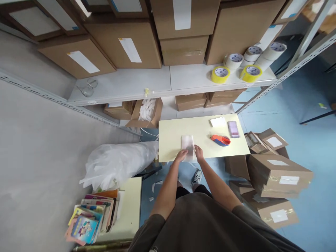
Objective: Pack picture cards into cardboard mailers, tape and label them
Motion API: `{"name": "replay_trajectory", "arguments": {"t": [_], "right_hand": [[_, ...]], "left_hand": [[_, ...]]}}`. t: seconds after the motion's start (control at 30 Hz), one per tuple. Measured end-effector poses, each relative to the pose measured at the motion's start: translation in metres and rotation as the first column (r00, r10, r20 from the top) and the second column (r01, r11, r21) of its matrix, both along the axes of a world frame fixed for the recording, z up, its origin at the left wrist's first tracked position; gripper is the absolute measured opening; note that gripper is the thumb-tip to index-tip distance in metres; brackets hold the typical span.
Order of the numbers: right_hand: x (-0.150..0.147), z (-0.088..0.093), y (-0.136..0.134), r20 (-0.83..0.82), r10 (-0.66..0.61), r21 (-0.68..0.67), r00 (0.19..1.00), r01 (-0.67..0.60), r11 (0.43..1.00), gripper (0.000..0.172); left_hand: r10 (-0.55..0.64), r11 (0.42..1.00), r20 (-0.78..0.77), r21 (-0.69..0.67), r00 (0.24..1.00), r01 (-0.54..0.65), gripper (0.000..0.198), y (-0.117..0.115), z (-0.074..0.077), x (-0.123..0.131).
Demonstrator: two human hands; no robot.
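In the head view, best to steady the translucent white packet [187, 142], flat at the cream tabletop's [170, 134] near edge, with light, even pressure, avoiding creases: left hand [181, 155] over its lower left, right hand [198, 153] at its right edge; cannot tell, for either, whether grasping or merely resting.

dark grey shirt [202, 224], black shorts [181, 191]

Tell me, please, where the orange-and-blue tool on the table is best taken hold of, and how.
Probably across the middle of the tool, with the right hand coming from above and the near side: its elongated body lies roughly crosswise, with white paper beyond it.
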State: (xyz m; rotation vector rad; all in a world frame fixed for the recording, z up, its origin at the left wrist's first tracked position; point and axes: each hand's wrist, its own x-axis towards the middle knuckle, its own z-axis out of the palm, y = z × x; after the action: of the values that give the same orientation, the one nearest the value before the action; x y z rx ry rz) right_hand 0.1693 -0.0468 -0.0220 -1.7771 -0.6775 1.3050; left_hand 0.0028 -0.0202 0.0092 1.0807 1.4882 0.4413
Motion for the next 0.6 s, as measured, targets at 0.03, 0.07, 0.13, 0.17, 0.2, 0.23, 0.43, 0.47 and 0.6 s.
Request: {"name": "replay_trajectory", "arguments": {"t": [0.03, 0.07, 0.13, 0.17, 0.2, 0.23, 0.43, 0.47, 0.6], "right_hand": [[0.011, 0.002, -0.002, 0.030, -0.032, -0.027, 0.999, 0.033, 0.999, 0.059], [0.022, 0.004, -0.004, 0.041, -0.050, -0.056, 0.998, 0.052, 0.997, 0.056], [0.036, 0.006, -0.009, 0.010, -0.038, -0.104, 0.999, 0.039, 0.994, 0.053], [0.039, 0.007, -0.011, -0.019, -0.027, -0.129, 0.999, 0.024, 0.991, 0.052], [0.040, 0.006, -0.012, -0.050, -0.015, -0.152, 0.999, 0.007, 0.988, 0.051], [0.038, 0.005, -0.013, -0.079, 0.001, -0.167, 0.997, -0.014, 0.986, 0.050], [0.000, -0.005, 0.002, -0.171, 0.087, -0.133, 0.981, -0.110, 0.985, 0.052], [-0.009, -0.005, 0.009, -0.180, 0.100, -0.127, 0.979, -0.123, 0.984, 0.053], [-0.051, -0.006, 0.053, -0.228, 0.179, -0.079, 0.957, -0.201, 0.976, 0.055]], "left_hand": [[-0.008, 1.000, -0.008, -0.002, 1.000, 0.008, 0.019, -0.001, -0.001, 0.003], [0.004, 1.000, -0.016, 0.002, 1.000, -0.004, 0.019, -0.002, -0.002, 0.005], [0.075, 0.997, -0.047, 0.022, 0.996, -0.075, 0.024, -0.005, -0.005, 0.005], [0.118, 0.993, -0.068, 0.028, 0.991, -0.117, 0.026, -0.007, -0.007, 0.004], [0.158, 0.987, -0.087, 0.026, 0.984, -0.156, 0.028, -0.010, -0.009, 0.002], [0.185, 0.983, -0.096, 0.017, 0.978, -0.185, 0.029, -0.013, -0.010, 0.000], [0.187, 0.982, -0.027, -0.031, 0.982, -0.188, 0.031, -0.018, -0.018, -0.019], [0.187, 0.982, -0.029, -0.017, 0.982, -0.188, 0.032, -0.014, -0.019, -0.025], [0.187, 0.980, -0.055, 0.072, 0.981, -0.183, 0.035, 0.019, -0.021, -0.062]]}}
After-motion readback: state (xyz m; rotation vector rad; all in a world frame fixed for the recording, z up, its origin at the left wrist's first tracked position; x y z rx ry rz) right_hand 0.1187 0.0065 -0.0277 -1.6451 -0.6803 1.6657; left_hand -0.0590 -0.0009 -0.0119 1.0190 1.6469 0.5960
